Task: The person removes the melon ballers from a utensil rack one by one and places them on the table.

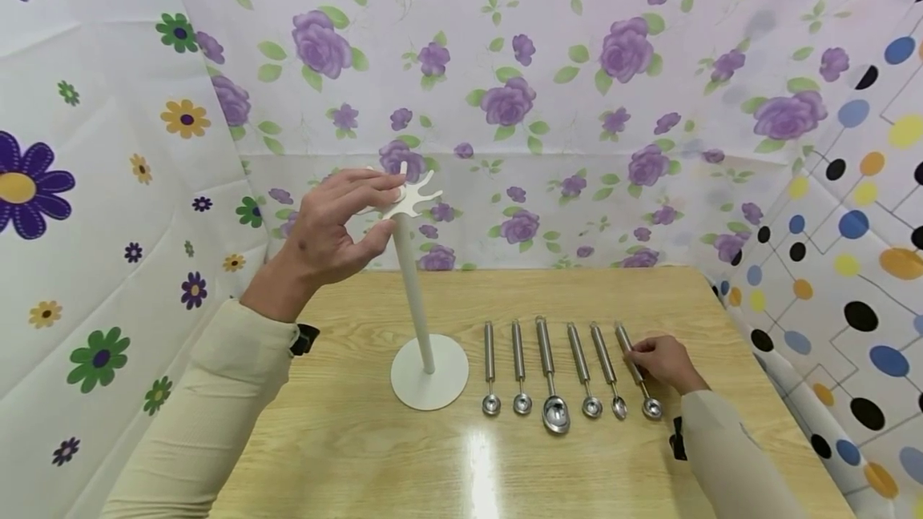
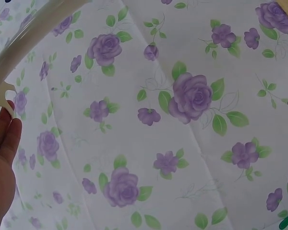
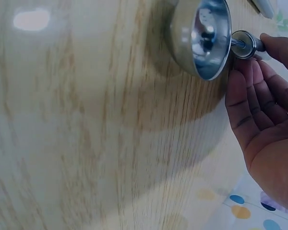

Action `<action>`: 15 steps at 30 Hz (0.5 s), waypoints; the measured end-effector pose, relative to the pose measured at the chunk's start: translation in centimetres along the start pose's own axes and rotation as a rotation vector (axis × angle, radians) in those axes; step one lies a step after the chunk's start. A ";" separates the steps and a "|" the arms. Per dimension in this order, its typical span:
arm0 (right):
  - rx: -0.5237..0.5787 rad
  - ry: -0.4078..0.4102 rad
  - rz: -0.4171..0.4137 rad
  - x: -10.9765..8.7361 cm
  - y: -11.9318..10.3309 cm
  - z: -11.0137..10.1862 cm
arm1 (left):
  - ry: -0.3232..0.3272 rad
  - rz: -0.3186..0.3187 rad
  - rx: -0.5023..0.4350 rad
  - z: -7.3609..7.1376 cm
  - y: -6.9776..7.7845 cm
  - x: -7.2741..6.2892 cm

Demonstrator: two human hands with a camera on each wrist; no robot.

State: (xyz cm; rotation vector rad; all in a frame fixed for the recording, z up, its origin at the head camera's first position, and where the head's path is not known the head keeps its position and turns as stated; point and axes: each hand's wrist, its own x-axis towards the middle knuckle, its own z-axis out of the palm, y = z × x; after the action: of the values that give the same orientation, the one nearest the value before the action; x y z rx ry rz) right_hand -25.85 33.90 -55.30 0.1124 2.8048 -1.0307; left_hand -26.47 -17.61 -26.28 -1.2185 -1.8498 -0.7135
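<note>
A white utensil stand (image 1: 413, 287) with a round base and branching hooks on top stands left of the table's middle. My left hand (image 1: 332, 219) holds its hooked top, fingers over the hooks and thumb at the near side. In the left wrist view, only part of the pole (image 2: 19, 45) and some fingers (image 2: 10, 139) show. At the right end of a row of metal scoops, my right hand (image 1: 667, 360) pinches the handle of a melon baller (image 1: 651, 408). Its round cup (image 3: 211, 43) lies at or just above the table in the right wrist view; any gap is unclear.
Several other steel scoops lie side by side between the stand and my right hand, including a large oval scoop (image 1: 555, 415) and a narrow small scoop (image 1: 618, 407). Patterned cloths (image 1: 505, 102) enclose the wooden table (image 1: 346, 439) at the back and both sides.
</note>
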 end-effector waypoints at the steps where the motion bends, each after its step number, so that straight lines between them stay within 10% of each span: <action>1: 0.002 0.002 0.004 0.0 0.0 0.0 | 0.000 -0.001 -0.001 0.0 0.0 0.0; 15: 0.037 -0.035 0.025 -0.3 0.4 -0.2 | -0.040 -0.100 -0.065 0.6 0.3 -0.1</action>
State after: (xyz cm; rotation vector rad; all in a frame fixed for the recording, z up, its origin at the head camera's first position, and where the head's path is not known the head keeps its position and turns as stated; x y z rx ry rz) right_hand -25.50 34.31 -55.35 0.1321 2.7468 -1.0686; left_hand -26.34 -17.10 -26.67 -1.1954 -1.9455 -0.8152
